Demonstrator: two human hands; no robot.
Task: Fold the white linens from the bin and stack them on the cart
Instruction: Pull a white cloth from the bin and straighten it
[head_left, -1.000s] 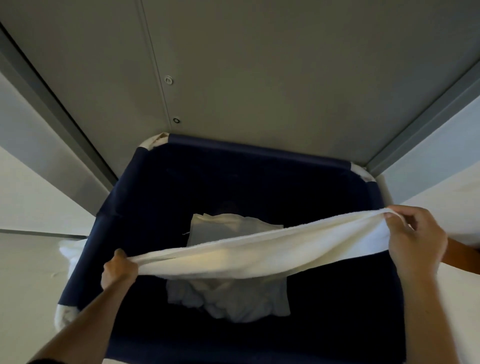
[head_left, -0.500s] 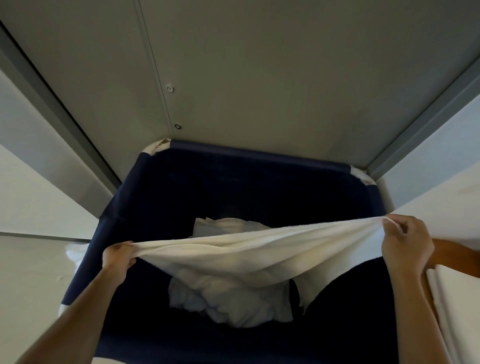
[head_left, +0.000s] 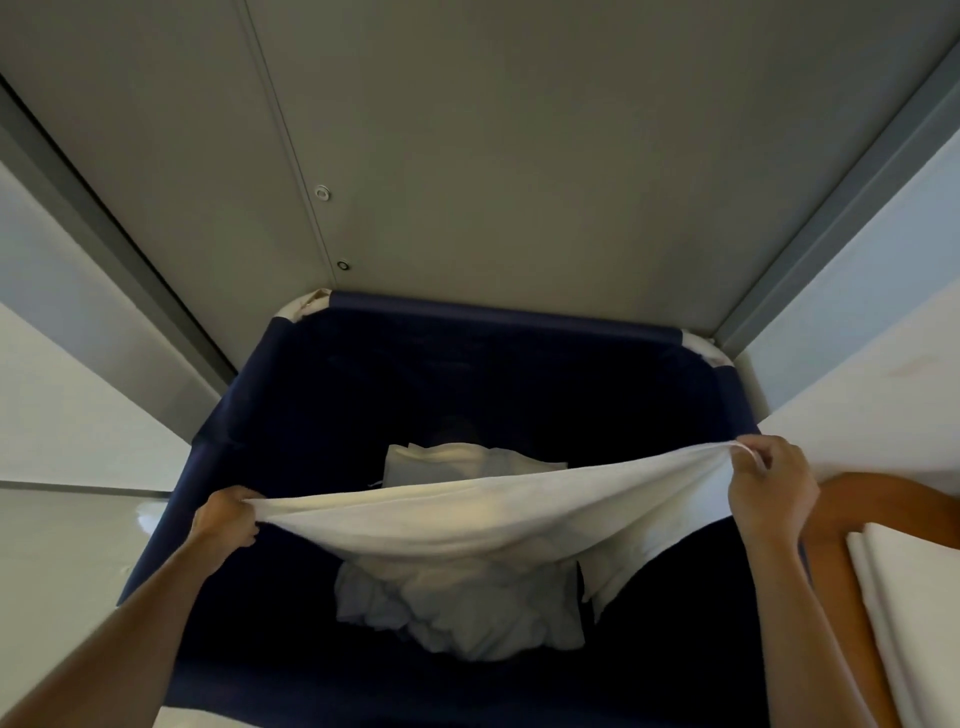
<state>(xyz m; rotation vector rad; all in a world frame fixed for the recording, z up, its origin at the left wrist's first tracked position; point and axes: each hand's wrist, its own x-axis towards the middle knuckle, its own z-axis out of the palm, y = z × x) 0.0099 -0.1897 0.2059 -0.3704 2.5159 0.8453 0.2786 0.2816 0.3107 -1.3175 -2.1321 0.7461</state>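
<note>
Two hands stretch one linen over the bin: the left hand grips a bunched corner, the right hand pinches the other between curled fingers and thumb. Between them the cloth sags, a flap hanging below the right hand. Best to pull the top edge taut before bringing the corners together. A pile lies beneath, partly covered. Right of the right hand, what looks like the cart, bearing a white stack, is cut off.

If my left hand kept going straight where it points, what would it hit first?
Probably the far inner wall of the navy bin; the left hand, gripping the white linen, points across it, depth unclear.
</note>
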